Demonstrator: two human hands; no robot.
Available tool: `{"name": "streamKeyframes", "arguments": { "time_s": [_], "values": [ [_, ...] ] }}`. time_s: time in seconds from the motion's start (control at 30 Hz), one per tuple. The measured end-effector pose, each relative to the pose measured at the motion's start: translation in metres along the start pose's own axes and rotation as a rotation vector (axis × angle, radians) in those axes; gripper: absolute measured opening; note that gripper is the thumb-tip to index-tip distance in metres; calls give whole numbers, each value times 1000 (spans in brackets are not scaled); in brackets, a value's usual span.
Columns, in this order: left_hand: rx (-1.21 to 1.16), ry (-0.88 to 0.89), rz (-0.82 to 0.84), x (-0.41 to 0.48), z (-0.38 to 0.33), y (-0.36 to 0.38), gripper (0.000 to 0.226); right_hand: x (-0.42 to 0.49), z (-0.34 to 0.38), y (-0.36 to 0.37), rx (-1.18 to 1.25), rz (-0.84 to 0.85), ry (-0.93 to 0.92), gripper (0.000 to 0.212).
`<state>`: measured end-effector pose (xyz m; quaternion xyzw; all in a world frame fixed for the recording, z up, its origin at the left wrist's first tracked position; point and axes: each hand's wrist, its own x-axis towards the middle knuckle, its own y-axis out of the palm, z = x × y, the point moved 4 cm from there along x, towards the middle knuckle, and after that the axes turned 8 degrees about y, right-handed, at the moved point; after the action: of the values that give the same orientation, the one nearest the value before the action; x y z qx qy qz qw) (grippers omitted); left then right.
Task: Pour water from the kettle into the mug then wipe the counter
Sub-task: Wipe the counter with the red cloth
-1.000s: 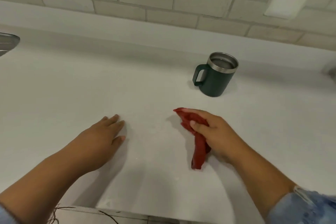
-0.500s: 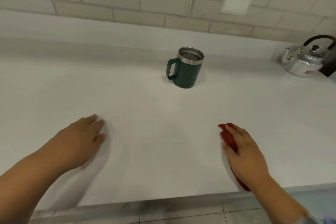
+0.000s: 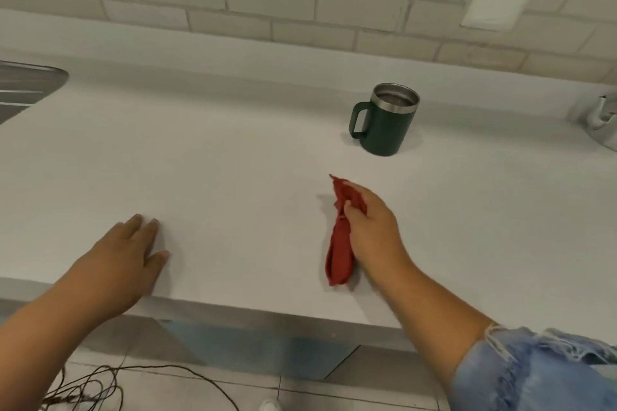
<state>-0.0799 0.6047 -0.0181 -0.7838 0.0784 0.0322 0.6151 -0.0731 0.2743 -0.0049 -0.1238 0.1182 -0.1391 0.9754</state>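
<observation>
A dark green mug (image 3: 384,123) with a steel rim stands upright on the white counter (image 3: 233,160), handle to the left. Below it, my right hand (image 3: 374,237) presses a bunched red cloth (image 3: 340,243) onto the counter, fingers closed over its upper part while the rest trails toward the front edge. My left hand (image 3: 123,264) lies flat on the counter near the front edge, fingers together, holding nothing. Only the spout and a sliver of the silver kettle (image 3: 601,120) show at the right border.
A steel sink edge (image 3: 26,87) shows at the far left. A tiled wall with a white plate (image 3: 494,8) rises behind the counter. Dark cords (image 3: 100,384) lie on the floor tiles below the counter's front edge.
My right hand has swept the red cloth back to the left across the counter, toward the middle. The view swung left, so the kettle is nearly out of frame. The left hand stays flat.
</observation>
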Motion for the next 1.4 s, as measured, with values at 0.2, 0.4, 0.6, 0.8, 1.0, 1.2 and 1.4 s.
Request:
{"name": "streamKeyframes", "arguments": {
  "time_s": [0.2,0.4,0.6,0.8,1.0,1.2,1.4],
  "values": [
    [61,35,11,-8,3,-3,63,22,-21,-26,-706,-127,-93,47],
    [104,80,8,-7,10,-1,63,6,-6,77,-928,0,-250,58],
    [147,173,1,-4,20,-2,62,-2,16,154,-925,154,-315,57],
    [164,280,-13,-3,32,-10,58,-2,28,204,-916,190,-319,55],
    [101,366,-17,3,49,-21,53,-3,39,243,-895,225,-354,53],
    [-395,310,-26,13,74,-40,39,1,67,236,-619,449,-194,41],
    [-885,236,-108,56,57,-73,77,-16,140,188,-224,629,-180,29]
  ]
}}
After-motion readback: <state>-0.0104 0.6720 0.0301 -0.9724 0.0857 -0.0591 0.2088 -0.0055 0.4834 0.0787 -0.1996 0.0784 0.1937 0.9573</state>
